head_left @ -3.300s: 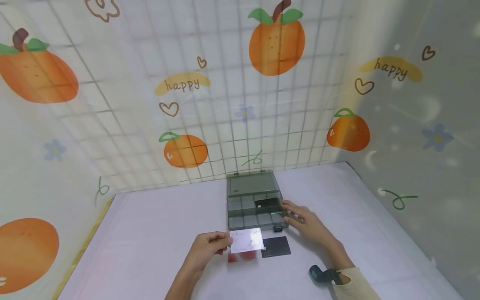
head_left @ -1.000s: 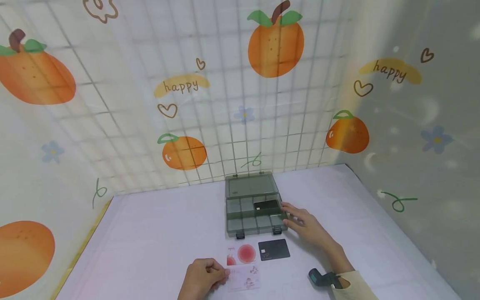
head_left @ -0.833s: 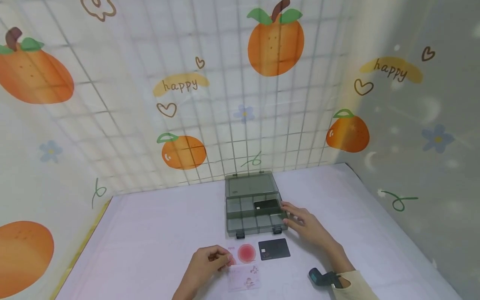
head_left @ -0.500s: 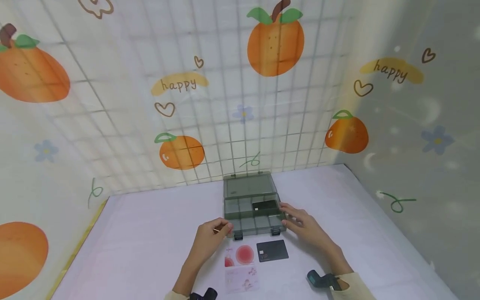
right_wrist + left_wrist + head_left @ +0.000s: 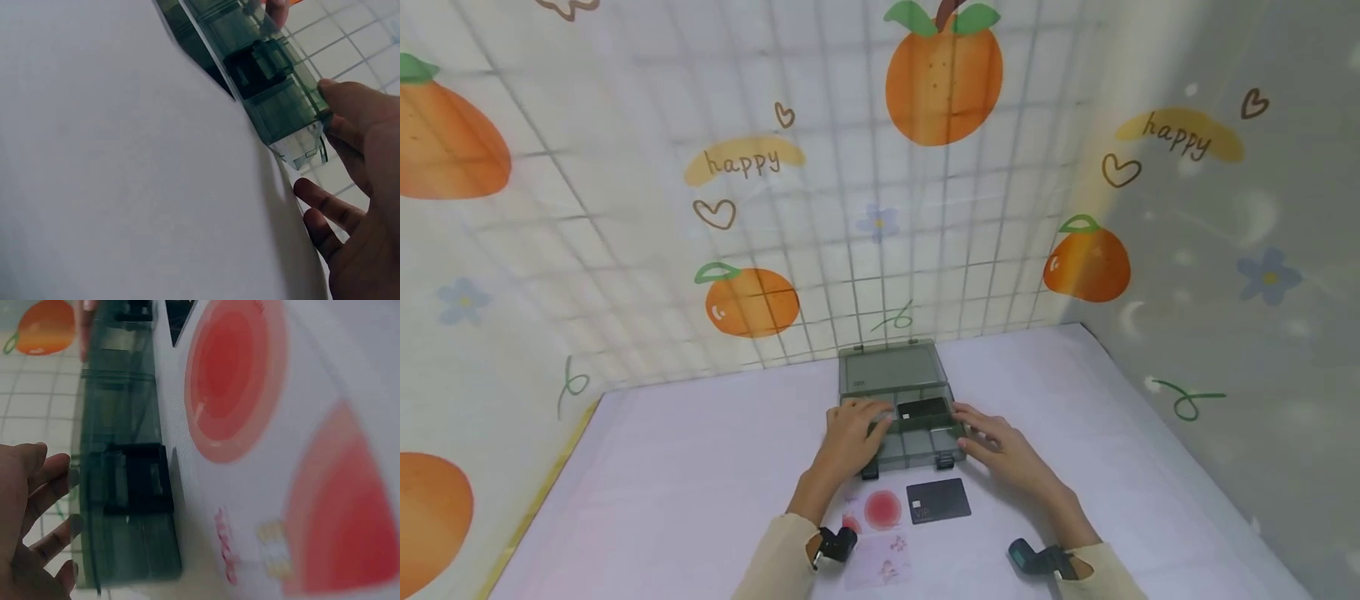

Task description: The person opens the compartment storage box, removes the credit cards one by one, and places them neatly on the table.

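Note:
A translucent grey-green compartment box (image 5: 917, 446) stands with its lid (image 5: 891, 369) folded back. A black card (image 5: 927, 408) lies in its back right part. My left hand (image 5: 853, 437) is over the box's left compartments, fingers bent over the divider; in the left wrist view its spread fingertips (image 5: 75, 525) show past the rim, holding nothing visible. My right hand (image 5: 1011, 450) touches the box's right side with fingertips and thumb. In front lie a black VIP card (image 5: 938, 502), a card with a red circle (image 5: 882, 509) and a pale pink card (image 5: 880, 562).
Two dark latches, one of them the right latch (image 5: 945, 461), stick out at the box's front. The box stands on a white tabletop (image 5: 715, 483) close to the back curtain (image 5: 820, 250), printed with oranges. Wrist cameras (image 5: 837, 546) sit on both wrists.
My left hand set the pale pink card down below the red-circle card, then rose forward past the box's front edge to its left compartments. My right hand stays at the box's right side.

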A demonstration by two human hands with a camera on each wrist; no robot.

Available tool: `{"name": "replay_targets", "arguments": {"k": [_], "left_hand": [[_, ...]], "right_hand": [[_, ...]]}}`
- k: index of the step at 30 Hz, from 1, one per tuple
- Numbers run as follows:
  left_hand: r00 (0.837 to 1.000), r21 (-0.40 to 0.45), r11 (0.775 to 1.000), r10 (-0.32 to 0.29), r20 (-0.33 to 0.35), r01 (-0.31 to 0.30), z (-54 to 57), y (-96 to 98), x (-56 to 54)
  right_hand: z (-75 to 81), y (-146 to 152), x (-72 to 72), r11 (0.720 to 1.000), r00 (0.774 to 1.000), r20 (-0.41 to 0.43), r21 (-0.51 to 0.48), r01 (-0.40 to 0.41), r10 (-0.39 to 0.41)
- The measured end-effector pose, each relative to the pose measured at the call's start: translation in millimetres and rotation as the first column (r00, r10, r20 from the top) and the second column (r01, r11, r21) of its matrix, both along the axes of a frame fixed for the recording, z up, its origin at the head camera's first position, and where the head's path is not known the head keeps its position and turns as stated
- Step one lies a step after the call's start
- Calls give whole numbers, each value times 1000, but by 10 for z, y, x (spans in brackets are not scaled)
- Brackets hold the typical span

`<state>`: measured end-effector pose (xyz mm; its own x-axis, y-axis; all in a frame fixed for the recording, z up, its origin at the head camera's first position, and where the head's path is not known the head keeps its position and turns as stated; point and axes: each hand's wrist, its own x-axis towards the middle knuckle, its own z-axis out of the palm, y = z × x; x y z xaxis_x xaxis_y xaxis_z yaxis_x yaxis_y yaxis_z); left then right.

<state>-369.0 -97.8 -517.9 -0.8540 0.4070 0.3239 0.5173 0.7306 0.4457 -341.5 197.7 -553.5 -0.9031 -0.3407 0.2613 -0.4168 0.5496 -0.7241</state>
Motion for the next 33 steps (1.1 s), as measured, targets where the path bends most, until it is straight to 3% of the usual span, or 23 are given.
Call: {"name": "replay_targets", "arguments": {"k": [10, 20, 24, 28, 30, 33], "left_hand": [[997, -185, 982, -22, 68, 34, -15, 161, -169], [987, -220, 975, 10, 163, 27, 25, 285, -207], [980, -161, 987, 26, 195, 6, 34, 328, -227], [970, -18, 998, 62, 236, -59, 60, 351, -264], [955, 49, 993, 87, 285, -105, 90, 367, -282], [915, 85, 982, 126, 384, -171, 127, 394, -299]], "right_hand": [[-5, -33, 27, 1000, 1000, 23, -6, 5, -4], [4, -31, 21, 1000, 1000, 22, 10, 8, -8], [-10, -20, 5, 1000, 1000, 12, 13, 4, -4], [-23, -8, -8, 1000, 1000, -1, 18, 2, -2], [-20, -1, -9, 1000, 1000, -3, 19, 4, -4], [-16, 7, -11, 1000, 1000, -2, 15, 5, -5]]}}
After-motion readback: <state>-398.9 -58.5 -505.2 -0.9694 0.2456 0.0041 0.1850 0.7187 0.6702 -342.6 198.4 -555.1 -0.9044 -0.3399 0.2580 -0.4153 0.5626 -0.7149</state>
